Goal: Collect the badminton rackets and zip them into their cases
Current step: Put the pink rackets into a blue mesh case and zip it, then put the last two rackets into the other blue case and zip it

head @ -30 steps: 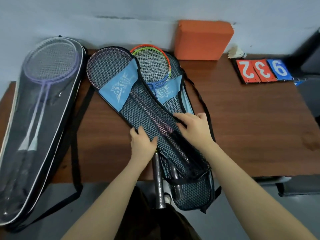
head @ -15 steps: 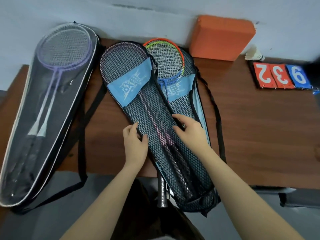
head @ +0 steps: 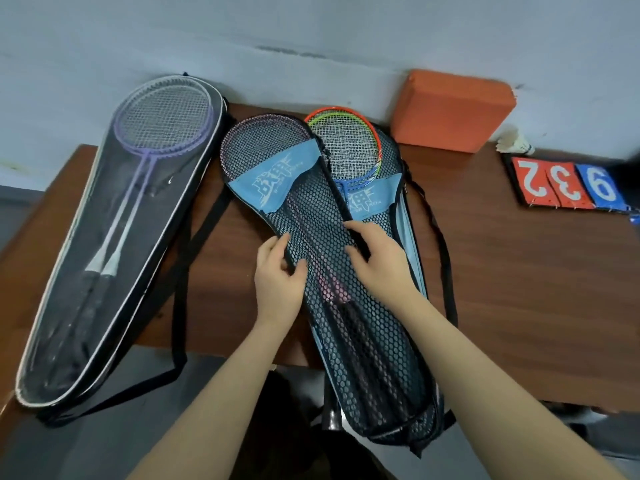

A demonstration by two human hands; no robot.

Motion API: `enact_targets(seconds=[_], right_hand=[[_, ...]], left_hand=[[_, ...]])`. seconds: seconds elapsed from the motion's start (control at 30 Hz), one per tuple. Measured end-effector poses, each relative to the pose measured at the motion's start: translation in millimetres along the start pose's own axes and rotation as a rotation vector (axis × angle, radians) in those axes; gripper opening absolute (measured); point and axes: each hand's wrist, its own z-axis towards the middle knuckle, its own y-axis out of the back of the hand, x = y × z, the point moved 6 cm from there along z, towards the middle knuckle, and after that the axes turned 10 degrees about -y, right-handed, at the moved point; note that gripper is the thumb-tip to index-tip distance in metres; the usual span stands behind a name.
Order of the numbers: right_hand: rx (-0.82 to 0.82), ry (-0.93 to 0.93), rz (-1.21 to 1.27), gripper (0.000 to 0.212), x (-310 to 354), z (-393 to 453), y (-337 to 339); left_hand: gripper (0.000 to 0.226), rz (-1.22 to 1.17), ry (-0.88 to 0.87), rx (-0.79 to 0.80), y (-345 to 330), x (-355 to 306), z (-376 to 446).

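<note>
A black mesh racket case [head: 332, 216] with a blue logo patch lies at the middle of the brown table [head: 519, 289], pink rackets [head: 332, 289] inside it. My left hand [head: 277, 275] pinches its left edge. My right hand [head: 381, 261] holds its right edge. Under it lies a second mesh case [head: 391, 188], its head end open, with an orange and green racket [head: 349, 140] sticking out. A bare handle [head: 330, 415] pokes out below the table edge. At the left a clear-fronted black case [head: 114, 258] holds two purple rackets [head: 162, 119].
An orange foam block [head: 450, 109] leans on the wall at the back. A shuttlecock [head: 514, 142] lies right of it, above flip score cards [head: 568, 185] reading 2, 3, 9. Black straps [head: 180, 306] hang off the front edge.
Both hands have slid up the top mesh case toward its head end. The camera view has shifted, so everything sits lower and more to the right.
</note>
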Motion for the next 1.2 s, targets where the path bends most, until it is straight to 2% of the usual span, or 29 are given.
enact_targets(seconds=[0.13,0.23,0.43,0.6,0.93,1.07,1.2], right_hand=[[-0.147,0.082,0.059,0.031,35.4,-5.4,15.5],[-0.192,0.078,0.095,0.031,55.6,-9.6,16.4],[-0.313,0.08,0.105,0.029,85.9,-18.9,9.5],[-0.348,0.077,0.066,0.03,121.8,-8.8,-4.5],[-0.373,-0.009,0.107,0.029,228.2,25.7,-117.1],[-0.308,-0.001,0.101,0.028,255.9,32.2,-164.9],[-0.176,-0.05,0.024,0.03,267.3,44.0,-202.0]], left_hand=[[0.043,-0.051,-0.091,-0.099,28.6,-30.5,3.3],[0.043,-0.077,-0.132,-0.123,50.3,-45.6,6.2],[0.042,-0.102,-0.263,-0.124,87.5,-67.9,14.8],[0.042,-0.099,-0.289,-0.077,122.3,-61.5,36.4],[0.043,0.056,-0.333,0.093,245.2,16.3,108.9],[0.044,0.099,-0.299,0.112,280.8,60.7,126.5],[0.044,0.174,-0.247,0.157,295.1,97.2,137.5]])
